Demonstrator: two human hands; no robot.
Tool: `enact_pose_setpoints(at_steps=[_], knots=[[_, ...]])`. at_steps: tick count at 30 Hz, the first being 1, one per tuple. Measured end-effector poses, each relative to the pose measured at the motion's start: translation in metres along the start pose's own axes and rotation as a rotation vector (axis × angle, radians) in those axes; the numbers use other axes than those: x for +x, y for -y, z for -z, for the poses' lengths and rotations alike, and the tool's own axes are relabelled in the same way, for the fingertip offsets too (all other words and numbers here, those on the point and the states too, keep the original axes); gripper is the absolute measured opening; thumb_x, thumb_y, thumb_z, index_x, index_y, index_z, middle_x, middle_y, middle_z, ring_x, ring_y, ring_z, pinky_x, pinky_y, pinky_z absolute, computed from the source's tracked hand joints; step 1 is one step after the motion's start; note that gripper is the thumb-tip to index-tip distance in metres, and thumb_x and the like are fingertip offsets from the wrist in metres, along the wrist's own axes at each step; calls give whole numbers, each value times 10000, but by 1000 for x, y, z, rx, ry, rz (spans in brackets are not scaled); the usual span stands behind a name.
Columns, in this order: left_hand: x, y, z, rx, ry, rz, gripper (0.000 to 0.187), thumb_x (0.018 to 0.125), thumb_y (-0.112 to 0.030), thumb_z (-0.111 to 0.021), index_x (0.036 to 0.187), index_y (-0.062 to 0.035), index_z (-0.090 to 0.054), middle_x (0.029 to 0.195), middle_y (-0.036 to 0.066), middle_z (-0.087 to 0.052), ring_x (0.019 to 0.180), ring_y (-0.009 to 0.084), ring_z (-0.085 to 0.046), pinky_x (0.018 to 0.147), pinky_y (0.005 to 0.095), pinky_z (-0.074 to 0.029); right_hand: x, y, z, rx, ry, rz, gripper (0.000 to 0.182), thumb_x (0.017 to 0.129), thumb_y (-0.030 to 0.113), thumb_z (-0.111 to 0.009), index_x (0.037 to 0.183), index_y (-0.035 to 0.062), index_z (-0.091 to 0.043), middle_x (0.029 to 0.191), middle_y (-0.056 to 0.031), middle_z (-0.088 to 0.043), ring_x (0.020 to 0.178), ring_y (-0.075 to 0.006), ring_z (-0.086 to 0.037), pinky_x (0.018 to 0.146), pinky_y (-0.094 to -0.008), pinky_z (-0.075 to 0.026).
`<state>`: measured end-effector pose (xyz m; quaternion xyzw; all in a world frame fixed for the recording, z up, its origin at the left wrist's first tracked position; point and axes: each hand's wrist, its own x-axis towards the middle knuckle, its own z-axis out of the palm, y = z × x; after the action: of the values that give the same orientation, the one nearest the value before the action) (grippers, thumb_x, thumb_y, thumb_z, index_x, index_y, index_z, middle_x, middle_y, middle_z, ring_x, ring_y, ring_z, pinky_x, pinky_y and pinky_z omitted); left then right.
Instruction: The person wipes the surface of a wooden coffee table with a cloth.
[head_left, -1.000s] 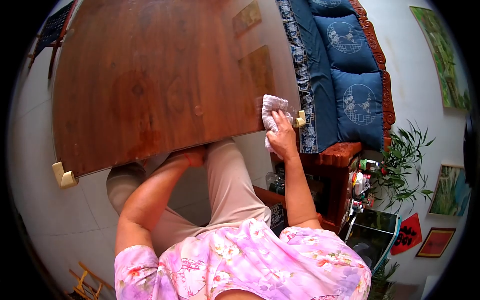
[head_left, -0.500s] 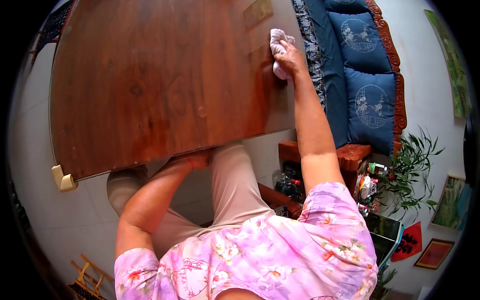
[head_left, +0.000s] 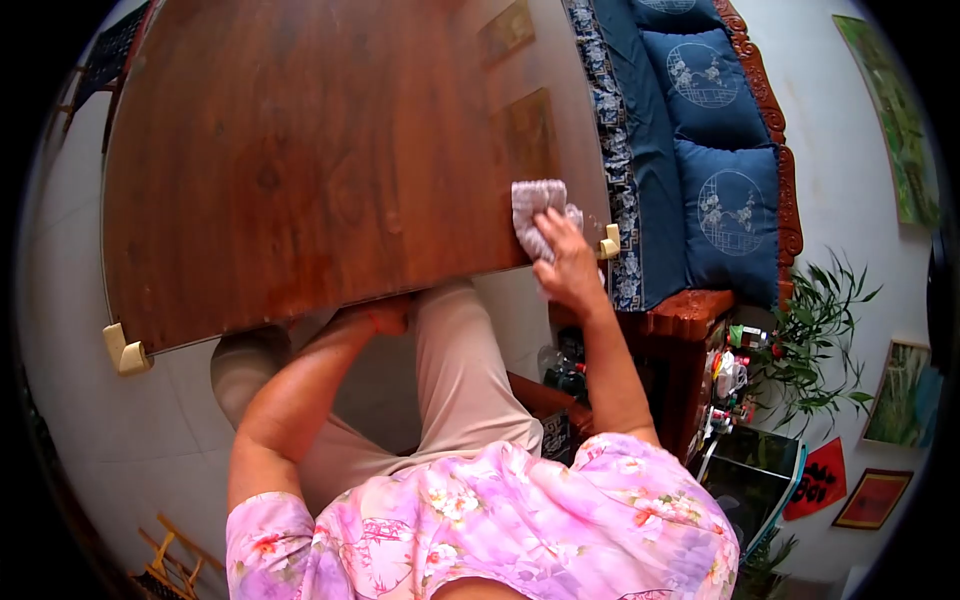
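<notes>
My right hand (head_left: 572,262) presses a crumpled, pale striped cloth (head_left: 530,205) onto the glossy brown wooden table (head_left: 300,180), close to its near right corner. The fingers are closed over the cloth, and part of it hangs by the table's edge. Just right of the cloth, a cream corner guard (head_left: 609,241) covers that corner. My left hand (head_left: 392,316) is at the near table edge above my knees. Its fingers are hidden by the tabletop, so their pose does not show.
Another cream corner guard (head_left: 126,350) sits on the near left corner. Along the right side stands a carved wooden sofa with blue cushions (head_left: 732,215). Beyond its near end are a leafy plant (head_left: 825,335) and a dark glass tank (head_left: 745,475).
My right hand has drawn the cloth toward me along the table's right side, down to the near corner. The right corner guard has come into view. My left hand stays put.
</notes>
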<state>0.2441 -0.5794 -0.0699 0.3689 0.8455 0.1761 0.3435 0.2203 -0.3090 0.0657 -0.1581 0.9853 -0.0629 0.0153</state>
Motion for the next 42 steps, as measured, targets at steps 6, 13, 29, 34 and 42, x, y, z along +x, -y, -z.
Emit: enact_pose_setpoints(at_steps=[6,13,29,34,42], knots=[[-14,-13,21,-190,-60,-32,491,753,-227,-545,1238,-145,-532,1283,128,-527,1192,295,-478,1015,387,-368,41,9,-4,21,-50,-67,573,660,104,-593,1225,26,-543,1273,-224,-512,1182,-373,-482,1028,-404,-374],[-11,-16,25,-289,-129,-56,609,706,-131,-575,1306,-156,-478,1327,122,-495,1211,298,-461,1030,386,-356,183,-32,-20,-36,-129,-8,569,664,187,-598,1218,63,-564,1235,-208,-549,1108,-363,-541,981,-396,-423],[-30,-10,21,-226,105,135,529,759,-255,-552,1250,-63,-507,1264,181,-524,1196,313,-487,997,420,-392,281,-33,-21,-18,17,-37,623,703,282,-602,1303,144,-511,1310,-125,-526,1171,-316,-521,1007,-342,-397],[-63,-23,2,-139,23,257,513,763,-274,-588,1207,-24,-530,1177,199,-571,1113,352,-533,940,417,-435,175,12,-23,-60,-91,79,549,697,193,-562,1236,89,-555,1258,-148,-549,1150,-307,-529,995,-377,-406],[-146,-55,-31,-309,-882,198,298,778,-171,-647,1038,-27,-631,901,174,-643,791,317,-631,717,371,-506,53,46,-28,3,-43,39,569,722,196,-569,1283,114,-522,1362,-146,-463,1247,-318,-439,1057,-392,-347]])
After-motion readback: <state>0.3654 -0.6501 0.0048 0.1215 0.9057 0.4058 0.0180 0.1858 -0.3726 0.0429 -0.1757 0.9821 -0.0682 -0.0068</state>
